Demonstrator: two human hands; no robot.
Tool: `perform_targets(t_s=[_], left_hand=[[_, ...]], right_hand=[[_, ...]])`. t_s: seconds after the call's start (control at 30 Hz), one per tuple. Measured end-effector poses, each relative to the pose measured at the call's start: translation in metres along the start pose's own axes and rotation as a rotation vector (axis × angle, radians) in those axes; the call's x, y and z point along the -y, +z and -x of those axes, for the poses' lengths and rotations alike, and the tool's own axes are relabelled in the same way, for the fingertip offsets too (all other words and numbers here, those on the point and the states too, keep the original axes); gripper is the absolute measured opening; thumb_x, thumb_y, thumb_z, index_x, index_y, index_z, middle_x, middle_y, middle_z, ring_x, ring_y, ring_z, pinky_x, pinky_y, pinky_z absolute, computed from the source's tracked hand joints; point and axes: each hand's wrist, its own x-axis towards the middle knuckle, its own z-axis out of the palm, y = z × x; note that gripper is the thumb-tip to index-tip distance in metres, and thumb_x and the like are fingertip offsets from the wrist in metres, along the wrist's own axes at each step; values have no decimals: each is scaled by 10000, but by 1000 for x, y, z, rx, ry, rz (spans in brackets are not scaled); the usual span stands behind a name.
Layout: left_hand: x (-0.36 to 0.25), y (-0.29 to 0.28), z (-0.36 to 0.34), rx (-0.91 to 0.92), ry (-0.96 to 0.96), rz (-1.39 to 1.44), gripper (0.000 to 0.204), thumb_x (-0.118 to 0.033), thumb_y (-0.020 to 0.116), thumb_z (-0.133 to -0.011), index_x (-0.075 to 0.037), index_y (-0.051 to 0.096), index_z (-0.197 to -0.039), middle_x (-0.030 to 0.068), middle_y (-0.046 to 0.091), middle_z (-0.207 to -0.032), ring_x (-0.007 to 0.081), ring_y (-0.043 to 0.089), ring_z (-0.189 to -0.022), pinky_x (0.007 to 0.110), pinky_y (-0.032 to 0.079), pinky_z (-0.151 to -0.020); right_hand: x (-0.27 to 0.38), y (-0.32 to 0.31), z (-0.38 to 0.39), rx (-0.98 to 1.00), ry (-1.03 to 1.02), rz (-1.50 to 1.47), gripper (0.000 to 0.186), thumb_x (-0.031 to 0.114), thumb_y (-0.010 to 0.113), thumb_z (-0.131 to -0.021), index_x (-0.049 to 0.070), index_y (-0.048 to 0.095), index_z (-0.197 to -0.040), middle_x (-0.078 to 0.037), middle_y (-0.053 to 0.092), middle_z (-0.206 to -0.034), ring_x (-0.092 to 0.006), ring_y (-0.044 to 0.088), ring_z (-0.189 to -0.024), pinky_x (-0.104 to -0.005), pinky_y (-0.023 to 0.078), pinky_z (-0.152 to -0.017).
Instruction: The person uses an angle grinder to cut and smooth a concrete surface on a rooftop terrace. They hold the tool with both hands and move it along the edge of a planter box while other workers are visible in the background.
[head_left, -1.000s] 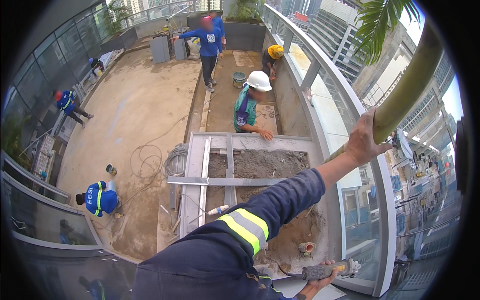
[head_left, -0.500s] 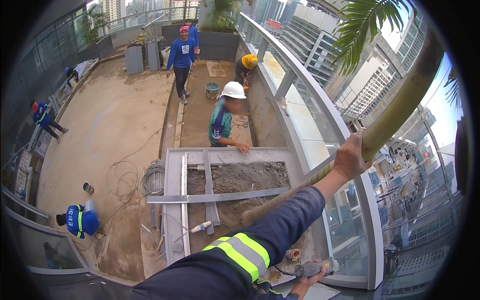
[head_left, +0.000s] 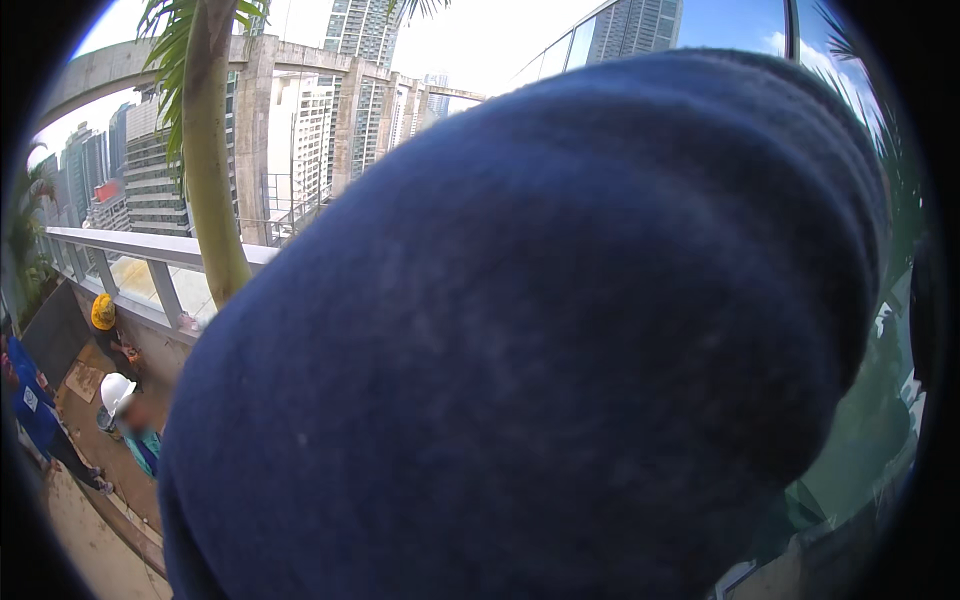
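A navy sleeve (head_left: 520,320) of my own arm fills most of the view, very close and blurred, and hides much of what lies behind it. Neither my left hand nor my right hand shows. At the left, a palm trunk (head_left: 215,170) with green fronds rises behind the sleeve; whether a hand is on it is hidden.
At the lower left are co-workers in a white hard hat (head_left: 120,390), a yellow hard hat (head_left: 103,312) and a blue long-sleeved shirt (head_left: 35,400). A railing (head_left: 160,242) runs behind them before concrete columns (head_left: 260,140) and high-rises. Glass panels (head_left: 850,440) line the right side.
The view has swung up and to the right. My hand on the trunk and my other hand with the power tool have left view; the sleeve now covers most of it.
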Motion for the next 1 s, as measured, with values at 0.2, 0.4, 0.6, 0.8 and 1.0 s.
perform_targets(t_s=[0.2,0.4,0.6,0.8,1.0], left_hand=[[80,72,46,234,-513,60,600,-63,552,-1021,-275,456,-1575,206,661,-1271,271,729,-992,429,635,-789],[136,207,289,925,-1405,170,773,21,539,-989,-361,366,-1639,214,597,-1464,290,711,-1073,442,622,-831],[-35,302,520,1330,-1453,523,639,-86,750,-818,-154,633,-1443,162,715,-1330,351,700,-1199,437,568,-974],[-169,247,427,572,-1488,938,651,-355,773,-921,-102,585,-1491,155,717,-1214,355,686,-1129,465,556,-946],[-216,-55,366,22,-1568,250,576,-330,802,-920,-22,656,-1384,103,702,-1080,218,684,-997,362,552,-888]], right_hand=[[46,86,30,180,-219,522,512,171,760,-868,25,590,-1327,-118,709,-1048,-217,721,-881,-376,606,-771],[104,54,68,39,-262,493,495,152,754,-832,-20,580,-1263,-111,687,-1050,-232,715,-903,-392,614,-799],[85,32,59,10,-136,388,528,126,727,-849,-26,534,-1316,-124,665,-1086,-254,694,-925,-399,607,-828],[92,-19,61,-133,-34,408,526,159,707,-888,-19,518,-1345,-100,638,-1158,-234,658,-1010,-392,585,-900],[101,-26,42,-56,48,387,460,191,689,-944,3,528,-1332,-83,640,-1177,-219,654,-1038,-395,573,-943]])
